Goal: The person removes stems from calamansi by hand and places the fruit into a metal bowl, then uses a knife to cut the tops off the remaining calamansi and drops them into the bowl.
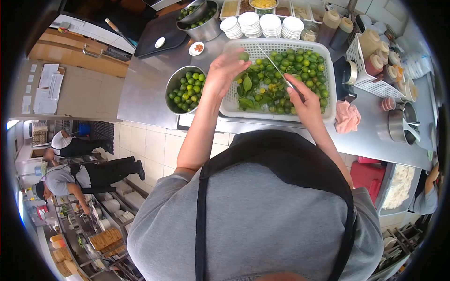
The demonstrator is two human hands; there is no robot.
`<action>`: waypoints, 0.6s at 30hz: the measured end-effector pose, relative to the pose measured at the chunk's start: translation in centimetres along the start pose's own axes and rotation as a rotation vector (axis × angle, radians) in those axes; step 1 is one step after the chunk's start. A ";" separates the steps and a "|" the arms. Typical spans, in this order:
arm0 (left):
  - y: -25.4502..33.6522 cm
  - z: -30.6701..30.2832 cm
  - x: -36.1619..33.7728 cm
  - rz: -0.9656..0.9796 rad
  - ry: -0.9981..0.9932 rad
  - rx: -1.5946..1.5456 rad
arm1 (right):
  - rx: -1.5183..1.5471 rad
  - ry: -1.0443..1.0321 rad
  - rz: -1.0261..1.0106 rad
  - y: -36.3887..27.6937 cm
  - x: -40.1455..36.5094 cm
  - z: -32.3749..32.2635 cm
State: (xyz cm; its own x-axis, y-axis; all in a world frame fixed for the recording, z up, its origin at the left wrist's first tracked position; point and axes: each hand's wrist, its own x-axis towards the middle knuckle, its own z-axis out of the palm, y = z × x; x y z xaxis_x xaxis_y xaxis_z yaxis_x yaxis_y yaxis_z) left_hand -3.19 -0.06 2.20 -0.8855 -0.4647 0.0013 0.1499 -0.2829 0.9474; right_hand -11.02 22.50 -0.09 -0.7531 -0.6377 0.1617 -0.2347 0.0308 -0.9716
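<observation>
— What is the left hand doing?

— The left hand [224,70] has its grip pinched on a single lime [243,56]. The fingertips close round it above the far left corner of the white basket [323,49].

— And the right?

— The right hand [304,99] has its grip pressed together round the handle of a knife [274,68]. The thin blade runs away and to the left over the basket, with its tip near the held lime but apart from it.

— What lies under the hands?

— The basket holds a heap of limes [300,63], mostly on its right side. Loose green leaves [248,93] are gathered on its left side, below the left wrist.

— And beside it?

— Just left of the basket stands a steel bowl [169,82] with more limes in it. Both rest on the steel surface [140,89]. A pink cloth [348,117] lies by the basket's near right corner.

— Farther out?

— Stacks of small white dishes [262,24] stand behind the basket. To their left is a second steel bowl [206,30], also with limes in it. A white rack of squeeze bottles [375,63] sits to the right.

— Anyone else about?

— Two people in dark aprons [70,178] are at the far left, well apart from the surface. Another person's arm [429,180] shows at the right edge.
</observation>
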 end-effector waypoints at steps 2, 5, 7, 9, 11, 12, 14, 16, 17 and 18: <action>0.1 0.0 -0.3 -0.015 0.019 -0.117 | -0.002 -0.001 -0.011 0.1 -0.1 0.1; -0.2 -0.3 -0.2 -0.028 0.016 -0.204 | -0.020 -0.017 0.012 -0.2 -0.2 -0.1; 0.1 0.0 -0.5 -0.045 0.047 -0.206 | -0.037 -0.029 0.047 -0.5 -0.3 -0.3; 0.2 0.3 -0.5 -0.066 0.076 -0.204 | -0.026 -0.032 0.035 -0.6 -0.4 -0.3; -0.1 0.7 -0.5 -0.010 0.103 -0.232 | -0.011 -0.031 0.019 -0.5 -0.6 -0.1; -0.2 0.8 -0.6 -0.012 0.103 -0.230 | 0.004 -0.034 -0.001 -0.4 -0.6 0.1; -0.4 1.0 -0.6 0.037 0.075 -0.196 | 0.019 -0.051 -0.017 -0.5 -0.8 0.4; -0.3 1.4 -0.7 0.037 0.089 -0.202 | 0.032 -0.066 -0.036 -0.4 -0.8 0.6; -0.3 1.5 -0.7 0.038 0.106 -0.209 | 0.013 -0.070 -0.083 -0.3 -0.8 0.7; -0.4 1.5 -0.6 0.038 0.106 -0.208 | -0.006 -0.074 -0.131 -0.3 -0.8 0.8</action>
State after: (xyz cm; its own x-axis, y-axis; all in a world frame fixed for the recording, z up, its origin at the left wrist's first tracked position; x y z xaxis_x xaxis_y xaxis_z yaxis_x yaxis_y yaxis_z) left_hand -3.35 1.56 2.33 -0.8282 -0.5604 -0.0083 0.2794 -0.4255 0.8607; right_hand -9.85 22.44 -0.08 -0.6686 -0.6916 0.2733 -0.3315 -0.0518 -0.9420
